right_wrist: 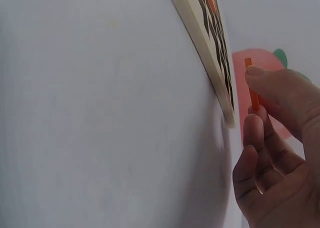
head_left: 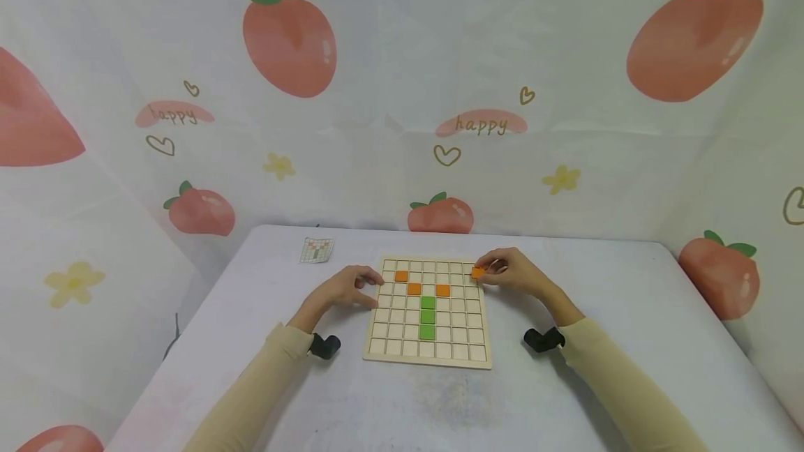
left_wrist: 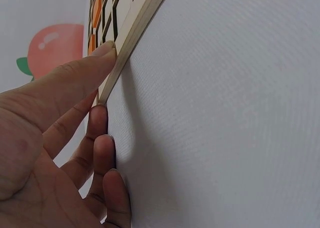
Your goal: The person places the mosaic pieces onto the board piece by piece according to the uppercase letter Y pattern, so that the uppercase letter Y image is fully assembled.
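A square wooden grid board lies on the table, with three orange tiles in its upper cells and a column of three green tiles in its middle. My left hand rests at the board's left edge. In the left wrist view its thumb lies on the rim and the other fingers are loosely bent beside it. Between thumb and fingertips, my right hand pinches an orange tile at the board's upper right corner. The right wrist view shows this tile edge-on, raised apart from the board.
A small card printed with a coloured grid pattern lies on the white table behind and left of the board. A curtain with fruit prints hangs behind the table. Black straps sit on both wrists.
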`<action>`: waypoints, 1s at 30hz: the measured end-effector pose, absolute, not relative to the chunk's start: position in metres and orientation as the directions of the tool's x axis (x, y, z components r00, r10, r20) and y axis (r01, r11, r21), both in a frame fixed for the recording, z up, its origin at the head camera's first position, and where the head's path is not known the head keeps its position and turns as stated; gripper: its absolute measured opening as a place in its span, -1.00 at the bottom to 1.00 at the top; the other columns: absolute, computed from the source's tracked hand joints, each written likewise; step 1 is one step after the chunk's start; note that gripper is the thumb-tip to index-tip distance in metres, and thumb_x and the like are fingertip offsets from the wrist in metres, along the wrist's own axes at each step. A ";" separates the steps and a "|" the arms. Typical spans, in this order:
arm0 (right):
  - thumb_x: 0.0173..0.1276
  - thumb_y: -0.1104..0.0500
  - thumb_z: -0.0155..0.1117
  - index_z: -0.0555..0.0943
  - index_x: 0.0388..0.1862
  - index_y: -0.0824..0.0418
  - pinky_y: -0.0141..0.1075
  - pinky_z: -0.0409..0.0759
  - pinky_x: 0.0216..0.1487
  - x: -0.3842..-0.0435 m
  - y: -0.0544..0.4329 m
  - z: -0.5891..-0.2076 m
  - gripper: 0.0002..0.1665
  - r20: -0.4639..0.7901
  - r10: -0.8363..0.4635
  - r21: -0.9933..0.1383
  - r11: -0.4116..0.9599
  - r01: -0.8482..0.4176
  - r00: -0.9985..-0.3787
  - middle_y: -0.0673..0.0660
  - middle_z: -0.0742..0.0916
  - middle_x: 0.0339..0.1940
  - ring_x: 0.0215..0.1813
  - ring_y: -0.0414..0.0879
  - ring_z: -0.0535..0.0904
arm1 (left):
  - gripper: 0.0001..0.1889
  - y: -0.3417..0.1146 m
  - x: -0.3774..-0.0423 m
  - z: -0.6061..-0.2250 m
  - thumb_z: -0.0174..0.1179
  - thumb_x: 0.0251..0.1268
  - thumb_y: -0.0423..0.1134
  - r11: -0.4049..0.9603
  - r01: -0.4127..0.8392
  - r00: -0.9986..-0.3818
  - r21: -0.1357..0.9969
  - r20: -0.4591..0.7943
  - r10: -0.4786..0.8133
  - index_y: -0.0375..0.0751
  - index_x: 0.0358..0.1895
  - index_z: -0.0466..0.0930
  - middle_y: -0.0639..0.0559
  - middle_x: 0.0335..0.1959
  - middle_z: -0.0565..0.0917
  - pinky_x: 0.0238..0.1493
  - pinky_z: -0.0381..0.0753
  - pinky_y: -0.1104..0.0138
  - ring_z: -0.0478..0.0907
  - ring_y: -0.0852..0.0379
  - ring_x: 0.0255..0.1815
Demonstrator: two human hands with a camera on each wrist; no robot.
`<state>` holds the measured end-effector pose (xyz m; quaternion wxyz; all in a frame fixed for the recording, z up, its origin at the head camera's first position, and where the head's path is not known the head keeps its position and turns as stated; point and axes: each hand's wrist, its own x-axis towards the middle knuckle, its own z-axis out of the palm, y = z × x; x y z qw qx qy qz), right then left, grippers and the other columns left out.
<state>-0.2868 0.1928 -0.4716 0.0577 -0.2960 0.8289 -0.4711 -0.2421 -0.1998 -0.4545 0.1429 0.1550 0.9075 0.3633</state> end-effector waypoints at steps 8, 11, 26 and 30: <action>0.15 0.30 0.61 0.76 -0.12 0.33 -0.37 0.54 -0.28 -0.288 0.172 -0.470 -0.69 0.156 -0.556 -0.812 0.398 -0.427 -0.816 0.13 0.74 -0.24 -0.29 -0.02 0.58 | -0.58 -0.201 -0.242 -0.454 0.57 0.00 -0.41 0.682 0.163 -0.913 0.713 -0.154 0.379 -0.21 -0.01 0.70 0.01 -0.05 0.63 0.16 0.48 0.09 0.46 -0.01 -0.03; 0.16 0.29 0.60 0.77 -0.13 0.32 -0.35 0.58 -0.25 -0.289 0.166 -0.469 -0.71 0.155 -0.577 -0.802 0.400 -0.443 -0.802 0.09 0.75 -0.26 -0.29 -0.05 0.59 | -0.58 -0.202 -0.243 -0.455 0.58 0.00 -0.40 0.679 0.175 -0.910 0.713 -0.146 0.387 -0.22 -0.01 0.70 0.01 -0.05 0.63 0.16 0.49 0.08 0.47 -0.01 -0.03; 0.20 0.31 0.56 0.75 -0.13 0.36 -0.30 0.61 -0.18 -0.291 0.154 -0.468 -0.74 0.125 -0.590 -0.772 0.447 -0.452 -0.798 0.11 0.77 -0.19 -0.26 -0.08 0.59 | -0.58 -0.202 -0.244 -0.456 0.58 0.00 -0.40 0.665 0.201 -0.902 0.719 -0.128 0.411 -0.23 -0.01 0.69 0.01 -0.06 0.64 0.16 0.49 0.07 0.47 0.00 -0.03; 0.20 0.31 0.56 0.76 -0.15 0.35 -0.30 0.60 -0.19 -0.292 0.152 -0.470 -0.75 0.121 -0.590 -0.766 0.456 -0.453 -0.799 0.11 0.76 -0.19 -0.26 -0.08 0.58 | -0.58 -0.202 -0.244 -0.457 0.58 0.00 -0.40 0.664 0.204 -0.901 0.720 -0.128 0.415 -0.24 -0.02 0.69 0.01 -0.07 0.64 0.15 0.49 0.10 0.47 0.01 -0.03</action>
